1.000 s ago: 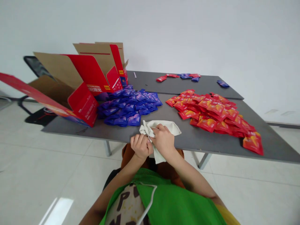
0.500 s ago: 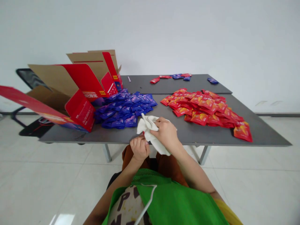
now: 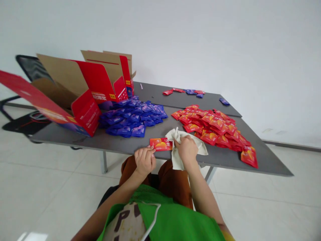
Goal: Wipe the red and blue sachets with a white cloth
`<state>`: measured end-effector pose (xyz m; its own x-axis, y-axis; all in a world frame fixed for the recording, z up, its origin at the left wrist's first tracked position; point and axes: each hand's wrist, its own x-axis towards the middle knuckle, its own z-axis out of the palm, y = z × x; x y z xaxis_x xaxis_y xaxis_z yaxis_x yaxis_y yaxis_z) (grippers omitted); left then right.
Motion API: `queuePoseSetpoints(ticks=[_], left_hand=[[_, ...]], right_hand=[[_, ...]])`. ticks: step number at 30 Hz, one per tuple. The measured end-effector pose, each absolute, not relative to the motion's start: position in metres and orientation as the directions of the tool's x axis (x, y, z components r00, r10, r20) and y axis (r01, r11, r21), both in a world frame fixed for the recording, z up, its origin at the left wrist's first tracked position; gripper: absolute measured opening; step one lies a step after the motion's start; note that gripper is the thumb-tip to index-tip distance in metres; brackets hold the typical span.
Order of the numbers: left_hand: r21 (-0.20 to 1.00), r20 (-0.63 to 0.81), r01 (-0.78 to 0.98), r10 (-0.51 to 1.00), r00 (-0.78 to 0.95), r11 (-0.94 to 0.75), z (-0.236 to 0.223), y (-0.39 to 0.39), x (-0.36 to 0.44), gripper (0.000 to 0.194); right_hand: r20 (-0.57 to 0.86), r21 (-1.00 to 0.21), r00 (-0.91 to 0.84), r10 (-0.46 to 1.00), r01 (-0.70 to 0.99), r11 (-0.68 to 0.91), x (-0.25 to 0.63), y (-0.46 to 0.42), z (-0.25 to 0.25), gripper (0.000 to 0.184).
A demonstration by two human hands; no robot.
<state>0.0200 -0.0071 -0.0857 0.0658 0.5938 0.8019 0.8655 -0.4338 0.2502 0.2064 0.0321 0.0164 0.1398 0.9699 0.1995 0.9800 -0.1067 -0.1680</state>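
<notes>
A red packet with orange fruit pictures lies flat near the table's front edge. My left hand is closed at its left end, thumb and fingers pinching the edge. A white cloth is bunched under my right hand, which presses it against the packet's right end; part of the packet is hidden beneath the cloth. To the left of the cloth and farther back is a pile of blue-purple packets. A heap of red packets lies to the right.
Open red cardboard boxes stand on the left of the grey table, flaps up. Several red and blue packets and a small pen-like item lie toward the back. A black chair stands at far left.
The red packet now shows flat on the table between my hands. My right hand has moved the cloth rightward along it, away from my left hand. The view has turned slightly.
</notes>
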Motion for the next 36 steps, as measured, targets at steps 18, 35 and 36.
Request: queuePoseSetpoints(ticks=[18, 35, 36], left_hand=[[0.235, 0.691, 0.935, 0.722, 0.032, -0.266, -0.051, -0.02, 0.023, 0.01], [0.078, 0.362, 0.928, 0.878, 0.314, -0.364, -0.011, 0.033, -0.041, 0.048], [0.102, 0.332, 0.92, 0.885, 0.327, -0.378, -0.009, 0.031, -0.043, 0.045]], right_hand=[[0.197, -0.212, 0.198, 0.96, 0.965, -0.155, 0.204, 0.027, 0.005, 0.02], [0.259, -0.208, 0.111, 0.96, 0.976, -0.057, 0.162, 0.016, -0.004, 0.031], [0.258, -0.212, 0.108, 0.96, 0.976, -0.053, 0.162, 0.015, -0.003, 0.032]])
